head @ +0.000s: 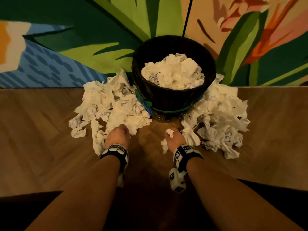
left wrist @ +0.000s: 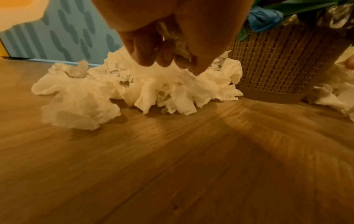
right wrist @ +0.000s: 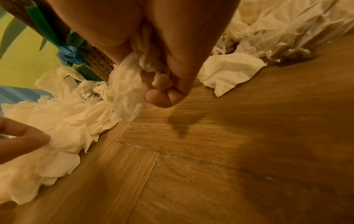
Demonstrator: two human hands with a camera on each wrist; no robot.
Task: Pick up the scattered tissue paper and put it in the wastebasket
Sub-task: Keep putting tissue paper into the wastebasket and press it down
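Note:
A dark woven wastebasket (head: 166,97) stands on the wood floor against the painted wall, holding crumpled white tissue (head: 173,74) up to near its rim. Loose tissue lies in a left pile (head: 110,104) and a right pile (head: 216,117) beside it. My left hand (head: 122,129) is at the near edge of the left pile, fingers curled round a wad of tissue (left wrist: 180,48) and touching the pile (left wrist: 172,91). My right hand (head: 170,133) is just above the floor in front of the basket. It grips a crumpled tissue (right wrist: 128,91) that trails out of the fist.
The basket (left wrist: 283,63) carries a green band with a blue bow (left wrist: 264,16) round its lower part. A bare strip of floor (head: 150,139) runs between the two piles. Single tissues (head: 78,133) lie at the left pile's edge. My knees fill the bottom of the head view.

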